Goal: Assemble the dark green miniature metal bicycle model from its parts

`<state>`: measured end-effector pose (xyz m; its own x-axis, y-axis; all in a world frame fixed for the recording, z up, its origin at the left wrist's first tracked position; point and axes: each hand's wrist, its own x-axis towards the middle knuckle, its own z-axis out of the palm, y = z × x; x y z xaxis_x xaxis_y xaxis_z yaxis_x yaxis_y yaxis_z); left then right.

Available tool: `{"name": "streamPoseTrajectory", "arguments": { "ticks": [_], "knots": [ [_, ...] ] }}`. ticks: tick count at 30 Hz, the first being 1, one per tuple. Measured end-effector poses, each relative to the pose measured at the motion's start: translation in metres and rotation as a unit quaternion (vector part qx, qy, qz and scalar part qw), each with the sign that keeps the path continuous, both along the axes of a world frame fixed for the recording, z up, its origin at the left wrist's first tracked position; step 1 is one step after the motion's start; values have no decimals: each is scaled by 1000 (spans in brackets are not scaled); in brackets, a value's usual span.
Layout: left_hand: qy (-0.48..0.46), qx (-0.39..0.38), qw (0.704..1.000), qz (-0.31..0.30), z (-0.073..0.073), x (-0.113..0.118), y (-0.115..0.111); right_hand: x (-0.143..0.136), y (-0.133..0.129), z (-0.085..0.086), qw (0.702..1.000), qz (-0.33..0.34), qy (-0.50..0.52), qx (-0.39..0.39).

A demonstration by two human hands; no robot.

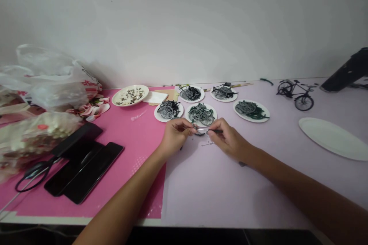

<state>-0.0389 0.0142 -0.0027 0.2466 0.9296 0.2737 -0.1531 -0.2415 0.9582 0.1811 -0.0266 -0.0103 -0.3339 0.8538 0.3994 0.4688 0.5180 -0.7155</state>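
My left hand [177,134] is closed in a pinch on a small dark green plastic part [193,122], mostly hidden by the fingers. My right hand [227,138] grips a small screwdriver [202,129] by its dark handle. Its thin metal shaft points left and meets the part at my left fingertips. Just beyond the hands is a white plate [186,118] of grey spoked wheels [206,116] and green pieces. Below the fingertips, a few tiny thin pieces [207,144] lie on the pale tabletop.
More white plates of model parts [169,111] stand behind. To the right are a small black model bicycle [297,93], an oval white plate [333,138] and a black cylinder [345,69]. To the left are a bowl of small pieces [130,103], plastic bags [51,76], scissors [34,174] and a phone [93,172].
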Motion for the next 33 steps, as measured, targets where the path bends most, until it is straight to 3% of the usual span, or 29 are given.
{"name": "streamPoseTrajectory", "arguments": {
  "ticks": [17,26,33],
  "knots": [
    [8,-12,1000,3,4,2,-5,-3,0,7,997,-35,-63,11],
    [34,1,999,1,4,1,-5,-2,-4,8,998,26,27,-44],
    [17,-9,1000,11,2,1,-3,-3,-3,6,996,17,37,-77]
  ]
}}
